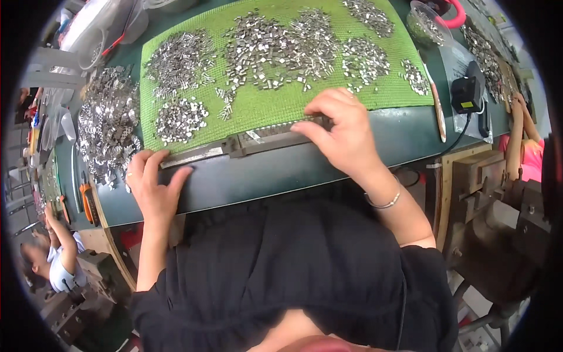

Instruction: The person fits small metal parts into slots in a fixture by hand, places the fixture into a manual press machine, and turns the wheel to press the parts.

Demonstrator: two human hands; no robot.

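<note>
A long, narrow metal fixture [237, 146] lies along the near edge of the green mat, with a row of small shiny pieces set along its right part. My left hand [153, 186] grips its left end, fingers on the far side and thumb on the near side. At the right end, my right hand [346, 134] has its fingers bent over the fixture and its thumb along the near side. Its palm and fingers hide that end. Beyond both hands, small silvery metal parts [258, 50] are spread in separate piles on the green mat [252, 111].
A heap of shiny metal parts [108, 126] lies left of the mat, with orange-handled pliers [89, 202] nearby. To the right are a plastic cup of parts [428, 26], a long thin tool [437, 111] and a black power adapter [467, 91]. Co-workers sit at both sides.
</note>
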